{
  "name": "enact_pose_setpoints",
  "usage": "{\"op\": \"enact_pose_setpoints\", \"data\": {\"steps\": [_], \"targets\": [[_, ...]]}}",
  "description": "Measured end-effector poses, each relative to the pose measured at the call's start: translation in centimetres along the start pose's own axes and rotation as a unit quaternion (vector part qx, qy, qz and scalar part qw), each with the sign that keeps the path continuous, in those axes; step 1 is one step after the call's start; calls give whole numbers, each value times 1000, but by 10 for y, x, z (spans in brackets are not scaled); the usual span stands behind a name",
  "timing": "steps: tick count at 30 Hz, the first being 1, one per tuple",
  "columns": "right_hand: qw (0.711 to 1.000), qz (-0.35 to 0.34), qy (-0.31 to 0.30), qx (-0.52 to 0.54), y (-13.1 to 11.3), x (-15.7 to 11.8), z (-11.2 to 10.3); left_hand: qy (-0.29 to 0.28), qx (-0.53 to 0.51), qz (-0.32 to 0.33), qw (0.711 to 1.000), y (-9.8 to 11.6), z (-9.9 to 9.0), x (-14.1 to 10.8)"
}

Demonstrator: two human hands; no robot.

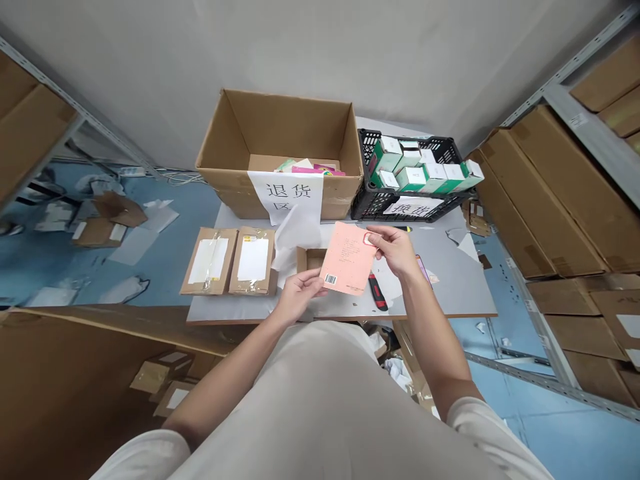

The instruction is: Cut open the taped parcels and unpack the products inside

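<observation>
Evidently I pinch the pink booklet (349, 259) by opposite edges, left hand (299, 293) low, right hand (393, 248) high, likely to read its printed face | it tilts above the small open box (302, 259) | grey table (425, 301), red cutter (377, 293) near | blue floor (570, 427), shelving alongside

Matt brown cardboard carton (290, 127), black plastic crate (370, 201), smooth grey surface (425, 303), matt pink paper booklet (349, 259), glossy clear tape (257, 286) on cardboard parcels (207, 261)
</observation>
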State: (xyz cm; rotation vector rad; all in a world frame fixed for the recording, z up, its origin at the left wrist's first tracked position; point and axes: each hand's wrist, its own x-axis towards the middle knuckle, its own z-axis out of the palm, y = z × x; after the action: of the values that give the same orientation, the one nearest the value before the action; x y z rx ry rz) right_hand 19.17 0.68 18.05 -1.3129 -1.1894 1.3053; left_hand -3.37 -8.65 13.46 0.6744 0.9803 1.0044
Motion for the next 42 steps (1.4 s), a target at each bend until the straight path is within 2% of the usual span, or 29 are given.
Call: {"op": "enact_pose_setpoints", "data": {"steps": [2,5,15,17,20,23,27,30,33,36,39,42], "targets": [[1000,-3,11,-4,-2,2,-1,38,47,11,998,-4,-1,0],[1000,2,15,-5,-3,3,0,65,48,20,997,-8,0,1],[1000,5,-8,26,-1,6,-7,66,17,21,997,-9,1,4],[998,0,-30,48,-2,5,-7,52,-12,16,998,-8,3,3],[994,-44,-65,70,-7,5,-1,-21,-87,-47,995,-4,11,4],[986,-51,-153,45,-11,6,6,-96,-139,-120,978,0,21,4],[972,-21,-232,28,-10,6,11,-89,-138,-119,979,2,32,4],[959,-16,-278,51,-8,3,16,-85,-155,-157,972,-1,34,2],[964,6,-257,70,-7,2,22,-80,-165,-177,967,-3,31,-2],[980,24,-186,66,-9,7,22,-61,-154,-148,975,0,21,-5],[991,21,-117,58,-13,14,15,-38,-147,-77,985,4,7,-5],[995,21,-93,44,-16,21,9,17,-58,8,998,3,-2,-3]]}}
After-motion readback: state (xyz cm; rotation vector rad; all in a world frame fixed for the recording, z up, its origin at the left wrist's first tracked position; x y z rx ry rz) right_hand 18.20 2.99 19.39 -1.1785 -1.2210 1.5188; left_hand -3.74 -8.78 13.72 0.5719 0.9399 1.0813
